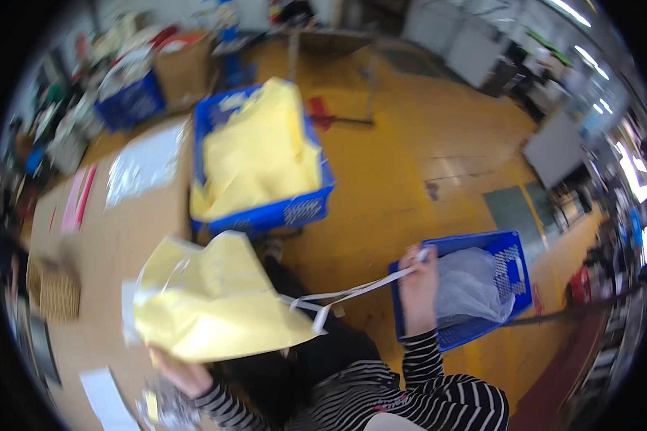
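Note:
A pale yellow, creased sheet-like piece (216, 302), too blurred to name more exactly, is held up over the table's right edge. My left hand (182, 372) grips its lower left edge, with the fingers partly hidden behind it. From its right corner, thin white straps (349, 293) run out taut to the right. Their far ends are pinched in my right hand (419, 284), raised at the left side of a blue crate. More yellow pieces (255, 151) lie heaped in another blue crate (259, 219) straight ahead.
The cardboard-coloured table (151, 230) on the left bears a clear plastic packet (147, 161), a pink strip (79, 197), a woven basket (59, 296) and white paper (109, 399). The right-hand blue crate (514, 267) contains a translucent bag (471, 284). Full containers line the back left.

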`<state>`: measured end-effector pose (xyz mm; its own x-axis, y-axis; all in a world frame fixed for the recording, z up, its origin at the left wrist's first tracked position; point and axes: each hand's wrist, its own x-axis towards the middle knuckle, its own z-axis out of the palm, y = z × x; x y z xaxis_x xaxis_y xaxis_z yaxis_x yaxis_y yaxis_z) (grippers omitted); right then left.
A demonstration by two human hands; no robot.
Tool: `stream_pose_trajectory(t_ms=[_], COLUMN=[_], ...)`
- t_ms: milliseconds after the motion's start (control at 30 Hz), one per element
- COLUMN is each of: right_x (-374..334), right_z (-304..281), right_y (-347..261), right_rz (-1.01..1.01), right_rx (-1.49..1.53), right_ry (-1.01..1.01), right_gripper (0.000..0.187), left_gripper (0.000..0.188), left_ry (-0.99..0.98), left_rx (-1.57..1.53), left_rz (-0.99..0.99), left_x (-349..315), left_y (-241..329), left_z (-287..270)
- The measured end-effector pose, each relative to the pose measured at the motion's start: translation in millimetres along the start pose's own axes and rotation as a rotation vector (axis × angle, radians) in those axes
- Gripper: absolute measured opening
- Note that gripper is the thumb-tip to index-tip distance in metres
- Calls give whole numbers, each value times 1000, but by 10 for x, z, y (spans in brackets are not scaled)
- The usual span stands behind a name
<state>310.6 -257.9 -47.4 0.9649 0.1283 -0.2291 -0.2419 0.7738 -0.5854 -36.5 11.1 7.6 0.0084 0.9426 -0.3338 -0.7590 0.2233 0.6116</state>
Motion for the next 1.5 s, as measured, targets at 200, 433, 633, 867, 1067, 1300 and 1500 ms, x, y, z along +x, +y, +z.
stream_pose_trajectory(t_ms=[200,433,633,867,1067,1300,1500], right_x=[736,544,-468,-1063,-1196,-1165,-880], right_z=[-973,-218,989,1398,1302,1290,1232], right_y=[-924,-969,422,1175,1048,928,789], right_rz=[-76,-251,-295,-101,128,277,428], right_rx=[198,-340,-1073,-1143,-1053,-1053,-1041], right_ry=[140,-141,-740,-1324,-1429,-1391,-1181], right_gripper=[54,59,65,25,13,24,20], left_gripper=[50,48,50,49,94,71,55], left_ry=[-161,-198,-342,-516,-646,-793,-1027], left_rx=[55,231,404,556,189,872,1302], left_rz=[133,119,-93,-234,-488,-249,-124], left_x=[-2,-183,-623,-942,-793,-620,-569], left_y=[36,-104,-543,-651,-524,-534,-337], left_z=[-400,-71,105,-53,-197,73,160])
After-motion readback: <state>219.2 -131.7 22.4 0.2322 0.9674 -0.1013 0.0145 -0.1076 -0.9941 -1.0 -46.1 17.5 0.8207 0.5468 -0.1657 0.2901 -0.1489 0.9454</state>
